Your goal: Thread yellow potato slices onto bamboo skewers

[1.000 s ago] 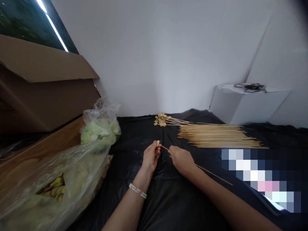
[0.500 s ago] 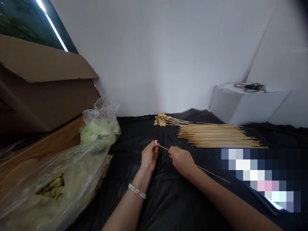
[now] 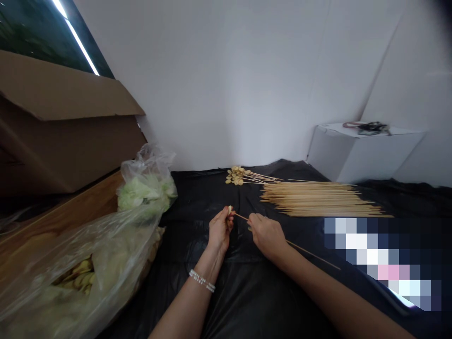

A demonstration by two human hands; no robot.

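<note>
My left hand is closed, pinching a small pale slice between thumb and fingers. My right hand is wrapped round a thin wooden skewer. The skewer's tip end reaches the slice in my left hand; its other end sticks out below my right wrist. Whether the tip has gone through the slice is hidden by my fingers. Something small and pale shows under my right fingers. Beyond my hands lie several skewers bearing pale yellow slices, and right of them a wide row of bare skewers.
Black plastic sheeting covers the table. On the left lie an open clear bag of slices and a bag of pale green vegetable, beside a cardboard box. A white box stands back right. A pixelated patch covers the lower right.
Both hands stay almost in place, with the left shifted very slightly to the right. The skewer's rear end has moved slightly right and down.
</note>
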